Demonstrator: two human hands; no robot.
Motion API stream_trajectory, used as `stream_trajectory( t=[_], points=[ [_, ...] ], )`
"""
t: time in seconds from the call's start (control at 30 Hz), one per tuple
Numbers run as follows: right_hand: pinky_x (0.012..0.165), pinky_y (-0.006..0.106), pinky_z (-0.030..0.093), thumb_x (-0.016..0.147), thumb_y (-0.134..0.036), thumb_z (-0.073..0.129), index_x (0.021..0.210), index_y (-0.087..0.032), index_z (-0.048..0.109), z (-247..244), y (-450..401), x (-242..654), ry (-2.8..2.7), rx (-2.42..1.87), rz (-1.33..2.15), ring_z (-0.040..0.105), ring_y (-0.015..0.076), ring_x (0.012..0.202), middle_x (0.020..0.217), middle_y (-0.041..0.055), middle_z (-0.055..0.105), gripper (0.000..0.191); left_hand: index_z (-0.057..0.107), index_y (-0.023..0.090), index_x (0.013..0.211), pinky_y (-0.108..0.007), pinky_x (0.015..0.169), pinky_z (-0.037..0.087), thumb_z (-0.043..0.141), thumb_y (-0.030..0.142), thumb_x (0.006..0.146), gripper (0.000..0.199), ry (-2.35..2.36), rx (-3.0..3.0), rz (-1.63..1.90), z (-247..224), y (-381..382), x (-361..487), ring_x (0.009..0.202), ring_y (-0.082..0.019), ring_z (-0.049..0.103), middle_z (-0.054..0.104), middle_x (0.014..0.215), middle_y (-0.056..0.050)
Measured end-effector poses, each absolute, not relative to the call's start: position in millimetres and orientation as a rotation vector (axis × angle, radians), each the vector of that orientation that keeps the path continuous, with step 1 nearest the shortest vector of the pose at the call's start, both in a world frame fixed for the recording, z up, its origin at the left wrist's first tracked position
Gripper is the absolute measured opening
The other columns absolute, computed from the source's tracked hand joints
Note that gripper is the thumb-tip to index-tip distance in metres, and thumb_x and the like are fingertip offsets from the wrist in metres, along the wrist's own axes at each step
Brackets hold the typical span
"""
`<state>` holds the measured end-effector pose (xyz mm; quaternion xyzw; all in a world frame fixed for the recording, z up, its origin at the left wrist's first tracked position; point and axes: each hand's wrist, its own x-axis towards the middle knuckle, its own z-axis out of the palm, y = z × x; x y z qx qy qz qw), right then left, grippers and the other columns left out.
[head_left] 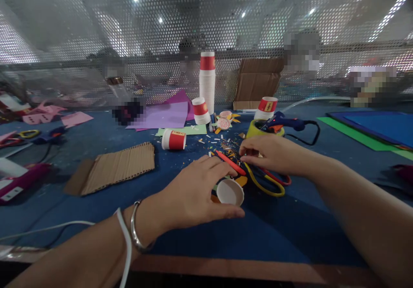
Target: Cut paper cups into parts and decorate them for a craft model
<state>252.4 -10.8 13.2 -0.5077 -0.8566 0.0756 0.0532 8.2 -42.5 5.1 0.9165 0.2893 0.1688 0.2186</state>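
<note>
My left hand (196, 189) reaches in from the left, thumb and fingers apart around a white paper cup (230, 192) whose open mouth faces me. Whether the fingers touch the cup is unclear. Just beyond the cup lies a red-orange marker (230, 163). My right hand (263, 152) is closed, with its fingertips pinched near the paper scraps (222, 144); anything between them is too small to name. Scissors with yellow and red handles (274, 191) lie beneath and beside that hand. A blue glue gun (287, 122) rests on a yellow-green tape roll (254, 129) behind it.
Corrugated cardboard (121, 167) and a red-white cup on its side (174, 139) lie left. A tall cup stack (207, 81) stands at the back, near purple paper (161, 115). Blue sheets (380, 124) are at right. A white cable (125, 240) crosses my left forearm.
</note>
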Motion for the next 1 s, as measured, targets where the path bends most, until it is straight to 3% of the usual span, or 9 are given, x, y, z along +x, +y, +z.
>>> stream_trajectory(
  t=[0.1,0.23,0.4,0.6,0.87,1.0],
  points=[
    [0.068,0.03,0.041,0.093,-0.026,0.06,0.093,-0.018,0.069,11.2,-8.8,254.6,-2.602,-1.537,0.211,0.064,0.0201,0.078,0.086,0.0051,0.073,0.012,0.059,0.02,0.125,-0.052,0.096,0.047,0.08,0.055,0.075,0.065,0.806,2.629,0.429,0.0,-45.3,10.0,0.114,-0.035,0.059,0.067,0.124,-0.013],
    [0.067,0.029,0.041,0.094,-0.027,0.058,0.092,-0.018,0.069,10.7,-7.2,255.7,-2.585,-1.542,0.186,0.064,0.0193,0.076,0.086,0.0049,0.073,0.014,0.058,0.02,0.123,-0.047,0.091,0.05,0.074,0.033,0.081,0.047,0.847,2.572,0.433,6.1,-46.3,8.2,0.107,-0.03,0.063,0.068,0.118,-0.011],
    [0.066,0.028,0.041,0.093,-0.028,0.058,0.09,-0.018,0.068,10.3,-6.8,254.5,-2.585,-1.504,0.181,0.064,0.0189,0.075,0.084,0.005,0.073,0.014,0.055,0.021,0.129,-0.049,0.098,0.048,0.079,0.042,0.077,0.06,0.79,2.624,0.38,11.9,-50.5,8.5,0.115,-0.033,0.059,0.064,0.128,-0.013],
    [0.066,0.029,0.042,0.095,-0.03,0.056,0.09,-0.018,0.067,6.9,-5.1,254.4,-2.596,-1.467,0.174,0.064,0.0195,0.075,0.086,0.0065,0.073,0.017,0.056,0.018,0.128,-0.051,0.093,0.049,0.074,0.028,0.079,0.053,0.789,2.694,0.324,7.2,-46.9,10.3,0.111,-0.034,0.061,0.066,0.124,-0.014],
    [0.066,0.029,0.042,0.096,-0.03,0.052,0.09,-0.018,0.067,8.3,-5.7,254.0,-2.61,-1.466,0.16,0.064,0.0192,0.074,0.087,0.0073,0.073,0.02,0.059,0.025,0.121,-0.035,0.087,0.051,0.073,0.047,0.085,0.045,0.747,2.347,0.541,27.5,-49.8,2.7,0.1,-0.023,0.065,0.069,0.113,-0.004],
    [0.067,0.03,0.042,0.095,-0.03,0.053,0.09,-0.018,0.067,7.1,-5.4,253.4,-2.601,-1.462,0.179,0.064,0.0196,0.074,0.085,0.0065,0.073,0.019,0.065,0.025,0.114,-0.036,0.084,0.05,0.074,0.051,0.083,0.041,0.691,2.441,0.421,21.2,-48.1,5.6,0.096,-0.024,0.066,0.072,0.108,-0.005]
  ],
)
